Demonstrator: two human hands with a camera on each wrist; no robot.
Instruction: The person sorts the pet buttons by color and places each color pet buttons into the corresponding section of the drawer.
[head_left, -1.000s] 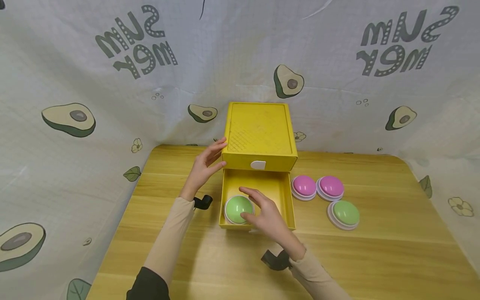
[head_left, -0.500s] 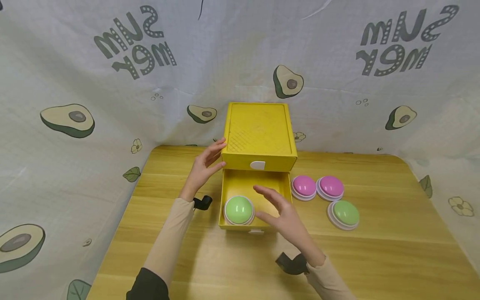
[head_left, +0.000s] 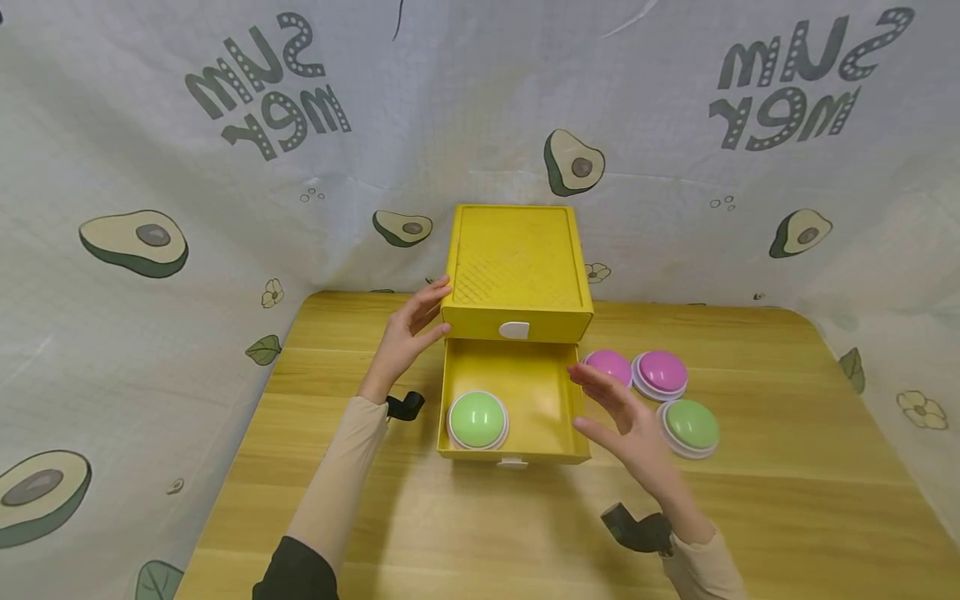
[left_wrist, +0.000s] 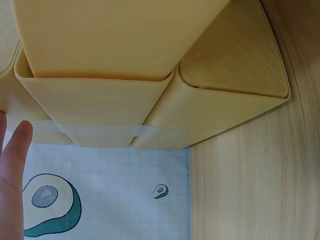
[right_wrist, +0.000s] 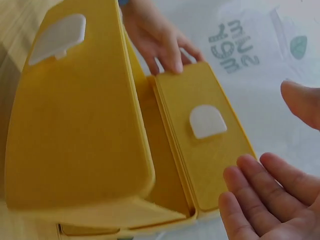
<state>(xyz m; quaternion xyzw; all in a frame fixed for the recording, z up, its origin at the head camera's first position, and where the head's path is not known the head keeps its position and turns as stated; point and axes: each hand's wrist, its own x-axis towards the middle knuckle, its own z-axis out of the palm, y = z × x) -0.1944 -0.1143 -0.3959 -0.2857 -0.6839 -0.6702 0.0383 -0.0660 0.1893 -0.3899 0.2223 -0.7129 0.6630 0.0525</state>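
Observation:
A yellow two-drawer box [head_left: 521, 258] stands near the back of the table, its lower drawer [head_left: 543, 367] pulled out. Inside that drawer, at the front left, sits a green dome button with a white base [head_left: 477, 421]. My left hand [head_left: 401, 342] touches the box's left side and front corner with extended fingers; in the left wrist view only a few fingers [left_wrist: 15, 155] show at the edge. Holding nothing, my right hand [head_left: 633, 437] hovers by the drawer's right wall with fingers spread. It partly covers a pink dome button [head_left: 611, 364].
Right of the box, a second pink button [head_left: 662, 372] and another green button [head_left: 692, 425] lie on the wooden table [head_left: 780, 417]. A white curtain printed with avocados [head_left: 480, 108] hangs behind. Each wrist wears a black camera mount [head_left: 637, 531].
My right hand has moved right, from beside the green button in the drawer to the drawer's right edge. My left hand, the box and the buttons have stayed put.

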